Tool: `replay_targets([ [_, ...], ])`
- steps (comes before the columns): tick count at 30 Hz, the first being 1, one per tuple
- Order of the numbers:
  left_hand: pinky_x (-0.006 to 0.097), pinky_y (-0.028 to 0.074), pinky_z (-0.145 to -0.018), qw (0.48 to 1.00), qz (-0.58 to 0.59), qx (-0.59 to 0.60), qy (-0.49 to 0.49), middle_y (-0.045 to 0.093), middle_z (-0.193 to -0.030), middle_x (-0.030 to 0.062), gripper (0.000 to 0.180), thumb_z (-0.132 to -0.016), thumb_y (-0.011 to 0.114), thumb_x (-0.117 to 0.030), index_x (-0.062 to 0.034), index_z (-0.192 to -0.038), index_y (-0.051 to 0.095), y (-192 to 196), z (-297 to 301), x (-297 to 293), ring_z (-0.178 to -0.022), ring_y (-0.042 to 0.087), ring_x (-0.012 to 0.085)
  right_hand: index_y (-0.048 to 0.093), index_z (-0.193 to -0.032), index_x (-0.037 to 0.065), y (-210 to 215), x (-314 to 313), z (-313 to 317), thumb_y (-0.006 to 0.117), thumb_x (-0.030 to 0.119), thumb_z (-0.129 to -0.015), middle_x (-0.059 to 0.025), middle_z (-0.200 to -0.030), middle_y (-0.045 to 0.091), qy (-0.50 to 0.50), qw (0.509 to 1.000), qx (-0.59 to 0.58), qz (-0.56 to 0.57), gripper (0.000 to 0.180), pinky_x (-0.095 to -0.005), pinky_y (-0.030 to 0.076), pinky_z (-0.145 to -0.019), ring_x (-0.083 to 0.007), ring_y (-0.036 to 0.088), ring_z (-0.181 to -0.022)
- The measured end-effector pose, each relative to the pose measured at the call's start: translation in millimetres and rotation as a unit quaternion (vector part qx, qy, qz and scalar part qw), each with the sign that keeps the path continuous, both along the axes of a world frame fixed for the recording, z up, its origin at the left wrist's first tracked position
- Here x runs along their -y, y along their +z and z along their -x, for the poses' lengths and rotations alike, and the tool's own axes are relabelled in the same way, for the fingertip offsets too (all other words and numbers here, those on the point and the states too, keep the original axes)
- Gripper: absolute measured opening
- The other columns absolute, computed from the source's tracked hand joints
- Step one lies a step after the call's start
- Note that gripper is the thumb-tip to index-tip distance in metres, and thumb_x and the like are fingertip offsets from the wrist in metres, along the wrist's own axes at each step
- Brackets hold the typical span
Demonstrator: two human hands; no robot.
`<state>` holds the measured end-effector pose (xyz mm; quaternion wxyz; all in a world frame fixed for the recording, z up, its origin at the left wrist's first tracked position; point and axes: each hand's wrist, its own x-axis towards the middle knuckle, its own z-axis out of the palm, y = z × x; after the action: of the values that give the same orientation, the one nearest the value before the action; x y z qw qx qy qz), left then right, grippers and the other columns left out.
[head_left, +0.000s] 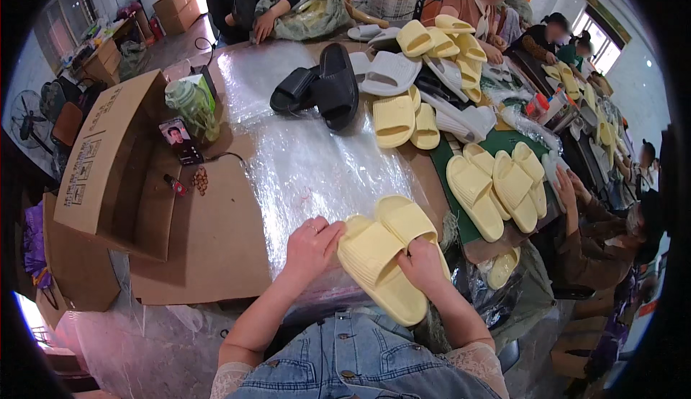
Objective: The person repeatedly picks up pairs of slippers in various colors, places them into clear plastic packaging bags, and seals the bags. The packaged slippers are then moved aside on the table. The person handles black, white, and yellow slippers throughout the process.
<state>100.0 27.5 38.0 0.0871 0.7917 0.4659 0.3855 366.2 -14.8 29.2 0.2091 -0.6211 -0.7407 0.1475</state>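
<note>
A pair of pale yellow slide slippers (pixel 371 251) is held in front of my waist, above the near edge of the plastic-covered table. My left hand (pixel 311 246) pinches the upper left edge of the nearer slipper, its fingertips pressed together there. My right hand (pixel 423 264) is closed around the inner sides of the pair, with fingers partly hidden under the strap of the farther slipper (pixel 410 219). Clear plastic sheeting (pixel 317 172) lies on the table beyond my hands. Farther off on it sit black slides (pixel 336 86).
Yellow slides (pixel 475 194) stand on a green mat to the right, near a co-worker's raised hands (pixel 567 190). White slides (pixel 392 74) and more yellow ones pile up behind. At left are an open cardboard box (pixel 108 161), a phone (pixel 180 140) and a green bottle (pixel 193 107).
</note>
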Motion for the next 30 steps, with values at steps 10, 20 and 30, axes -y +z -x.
replay_targets([
  [10, 0.037, 0.052, -0.062, 0.998, -0.017, -0.004, -0.059, 0.059, -0.08, 0.0054, 0.021, -0.086, 0.074, -0.017, -0.0101, -0.106, 0.074, 6.3, 4.3, 17.9, -0.072, 0.062, 0.025, 0.064, -0.075, -0.004, -10.6, -35.2, 35.3, 0.067, 0.029, -0.089, -0.0252, -0.079, 0.064, 0.059, 0.993, -0.08, 0.064, 0.035, -0.0509, 0.049, -0.074, -0.0419, 0.064, -0.078],
  [20, 0.038, 0.051, -0.063, 0.995, -0.002, 0.035, -0.095, 0.06, -0.077, 0.0071, 0.028, -0.084, 0.077, -0.015, -0.013, -0.112, 0.076, 15.7, 5.5, 32.9, -0.069, 0.061, 0.0261, 0.064, -0.078, -0.002, -26.1, -62.8, 71.5, 0.068, 0.028, -0.09, -0.0246, -0.072, 0.063, 0.109, 0.989, -0.1, -0.015, 0.034, -0.0505, 0.05, -0.069, -0.0424, 0.064, -0.072],
  [30, 0.032, 0.047, -0.064, 0.965, 0.149, 0.16, -0.145, 0.06, -0.078, 0.0064, 0.027, -0.084, 0.075, -0.008, -0.0126, -0.111, 0.079, 8.9, 40.5, 47.9, -0.071, 0.058, 0.0208, 0.063, -0.084, -0.003, -27.6, -111.1, 117.1, 0.065, 0.033, -0.093, -0.0264, -0.08, 0.065, -0.005, 0.995, -0.072, -0.073, 0.038, -0.0523, 0.052, -0.071, -0.0446, 0.065, -0.076],
])
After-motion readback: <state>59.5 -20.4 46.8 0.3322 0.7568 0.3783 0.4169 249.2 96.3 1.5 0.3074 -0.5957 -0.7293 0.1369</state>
